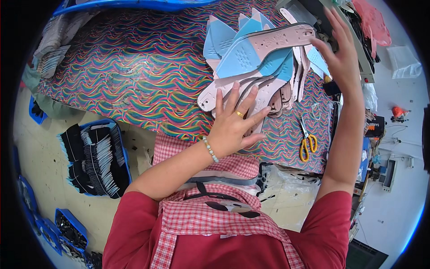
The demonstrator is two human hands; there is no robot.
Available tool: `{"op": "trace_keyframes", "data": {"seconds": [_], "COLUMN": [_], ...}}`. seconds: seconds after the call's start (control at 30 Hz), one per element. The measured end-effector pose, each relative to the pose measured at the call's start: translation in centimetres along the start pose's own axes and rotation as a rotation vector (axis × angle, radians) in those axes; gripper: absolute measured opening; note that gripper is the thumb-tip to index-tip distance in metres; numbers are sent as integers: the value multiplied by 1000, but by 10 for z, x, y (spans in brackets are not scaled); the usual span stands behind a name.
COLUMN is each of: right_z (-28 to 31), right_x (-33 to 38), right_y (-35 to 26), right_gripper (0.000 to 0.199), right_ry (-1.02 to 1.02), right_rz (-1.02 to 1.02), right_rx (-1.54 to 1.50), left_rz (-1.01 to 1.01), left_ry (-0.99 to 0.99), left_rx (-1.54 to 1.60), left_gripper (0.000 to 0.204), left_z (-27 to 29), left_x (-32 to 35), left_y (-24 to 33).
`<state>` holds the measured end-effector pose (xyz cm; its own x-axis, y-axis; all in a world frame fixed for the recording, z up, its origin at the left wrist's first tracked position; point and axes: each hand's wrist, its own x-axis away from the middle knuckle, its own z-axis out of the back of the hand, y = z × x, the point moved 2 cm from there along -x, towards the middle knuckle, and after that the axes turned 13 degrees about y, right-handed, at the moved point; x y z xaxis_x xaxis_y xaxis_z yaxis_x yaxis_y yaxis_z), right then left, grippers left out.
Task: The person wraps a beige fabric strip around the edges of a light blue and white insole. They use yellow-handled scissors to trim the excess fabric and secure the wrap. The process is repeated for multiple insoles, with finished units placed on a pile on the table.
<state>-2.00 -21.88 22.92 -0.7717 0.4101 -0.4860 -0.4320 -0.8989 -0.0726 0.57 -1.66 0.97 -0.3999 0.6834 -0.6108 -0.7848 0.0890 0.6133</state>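
Note:
A loose pile of flat pink-and-blue pieces (244, 58), shaped like insoles with small punched holes, lies on the patterned tabletop. My left hand (235, 120) is spread flat over the near end of the pile, its fingertips resting on the pale pink ends. It grips nothing. To the right of the pile my right hand (342, 54) is raised, with fingers stretched apart. One fingertip is close to the end of the topmost piece (286, 38); whether it touches I cannot tell. Dark edges of more pieces show beneath the top ones.
Yellow-handled scissors (308, 144) lie right of my left hand, near loose thread. A blue basket (126, 157) packed with black-and-blue pieces stands on the floor at left. More grey pieces (53, 54) sit at the table's far left. A grey machine body (358, 45) borders the right side.

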Motion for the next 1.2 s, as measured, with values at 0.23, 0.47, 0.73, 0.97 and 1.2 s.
{"op": "trace_keyframes", "data": {"seconds": [0.23,0.47,0.73,0.97,1.2], "right_z": [-15,-20,-18,-11,-45], "right_x": [-21,15,149,237,258], "right_y": [5,21,-68,-64,-98], "right_gripper": [92,66,45,43,44], "right_ry": [-327,-186,-136,508,204], "right_rz": [87,91,311,-823,-1069], "right_rx": [-120,-245,-265,-1180,-1519], "left_rz": [18,-5,-108,3,485], "left_ry": [-44,-3,93,-50,-33], "left_rx": [-31,-58,-226,36,1022], "left_gripper": [64,66,61,55,51], "left_z": [-6,-11,-24,5,49], "left_x": [-2,0,5,-6,-4], "left_y": [-1,2,-1,7,17]}}
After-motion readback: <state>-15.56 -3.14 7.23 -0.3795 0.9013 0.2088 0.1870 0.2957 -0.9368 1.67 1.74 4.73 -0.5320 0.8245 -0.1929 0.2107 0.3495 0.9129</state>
